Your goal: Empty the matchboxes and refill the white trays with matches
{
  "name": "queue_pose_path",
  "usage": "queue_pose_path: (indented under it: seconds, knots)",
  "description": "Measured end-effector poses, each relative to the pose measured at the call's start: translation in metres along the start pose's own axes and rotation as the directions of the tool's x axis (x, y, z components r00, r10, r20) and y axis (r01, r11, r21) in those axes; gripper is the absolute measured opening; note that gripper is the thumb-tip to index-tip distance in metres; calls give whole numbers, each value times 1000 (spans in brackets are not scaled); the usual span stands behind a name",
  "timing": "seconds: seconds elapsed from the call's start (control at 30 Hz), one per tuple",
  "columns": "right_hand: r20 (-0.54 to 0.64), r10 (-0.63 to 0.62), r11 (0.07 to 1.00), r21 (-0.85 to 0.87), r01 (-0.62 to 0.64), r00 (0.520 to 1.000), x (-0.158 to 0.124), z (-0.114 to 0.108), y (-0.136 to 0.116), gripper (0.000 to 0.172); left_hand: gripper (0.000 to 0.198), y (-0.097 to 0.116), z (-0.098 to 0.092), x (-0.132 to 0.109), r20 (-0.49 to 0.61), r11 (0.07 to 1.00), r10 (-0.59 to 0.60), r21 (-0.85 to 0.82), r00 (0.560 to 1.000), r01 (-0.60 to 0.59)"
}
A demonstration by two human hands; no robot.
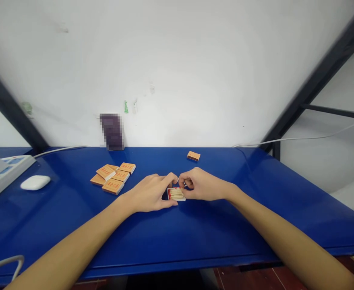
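Because the matchbox tray [180, 199] looks like thin card, I judge it light and a little soft, best held lightly by its long walls so they don't buckle. It lies near the middle of the worktop [195, 237], between my hands. Inside are pale matches [176, 194], most with red heads toward the left; I expect them to be stiff but easily snapped, and best pinched mid-stick. My left hand [151, 192] curves around the tray's left end, thumb and forefinger parted; whether they press on it I cannot tell. My right hand [203, 185] is curled at the right end, but I cannot tell whether it grips a match. To the left, a loose pile of matchboxes [113, 186] hides its contents; a lone matchbox [193, 156] lies on the far side, slightly right.
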State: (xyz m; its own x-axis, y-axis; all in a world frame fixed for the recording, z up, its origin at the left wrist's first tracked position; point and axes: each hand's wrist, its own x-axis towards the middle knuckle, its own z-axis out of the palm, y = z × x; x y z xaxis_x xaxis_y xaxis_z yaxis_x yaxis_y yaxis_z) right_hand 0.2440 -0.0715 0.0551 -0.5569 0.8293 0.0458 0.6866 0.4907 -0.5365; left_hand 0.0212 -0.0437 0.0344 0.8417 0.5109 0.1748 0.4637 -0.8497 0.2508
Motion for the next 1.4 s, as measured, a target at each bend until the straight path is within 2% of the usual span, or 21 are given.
queue_pose_path:
  seconds: [0.07, 0.23, 0.4, 0.57, 0.77, 0.93, 1.1, 1.27, 1.4]
  knots:
    - [12, -7, 1000, -3, 7, 1000, 1, 3, -2, 3, 40, 0, 2, 1, -9, 999, 4, -33, 1000, -4]
    - [56, -12, 997, -74, 16, 998, 2, 7, -8, 19, 40, 3, 4, 2, -4, 997, 27, -68, 1000, -27]
    - [73, -11, 987, -159, 23, 997, 0, 5, -8, 14, 37, 4, 4, 3, -10, 998, 50, -36, 999, -51]
    - [72, -30, 988, -150, 40, 997, -2, 3, -6, 9, 36, 0, 4, 3, -8, 998, 53, 14, 999, -53]
    - [75, -30, 992, -118, 39, 997, -3, 2, -5, 10, 34, -3, 3, 4, -4, 997, 76, 4, 997, -76]
    - [54, -38, 984, -173, 47, 998, -4, -2, -4, 11, 31, -2, 2, 3, -2, 996, 82, -18, 997, -82]
    - [62, -53, 982, -176, 64, 997, -4, -1, -3, 11, 20, 1, -1, 0, -10, 996, 76, -50, 997, -77]
    - [75, -79, 981, -172, 91, 994, -2, 1, -2, 6, 32, 3, -3, -1, 19, 996, 69, -63, 997, -68]
    - [51, -97, 987, -125, 102, 994, -3, 1, -5, 8, 26, 4, -3, 0, 13, 997, 49, -65, 999, -48]
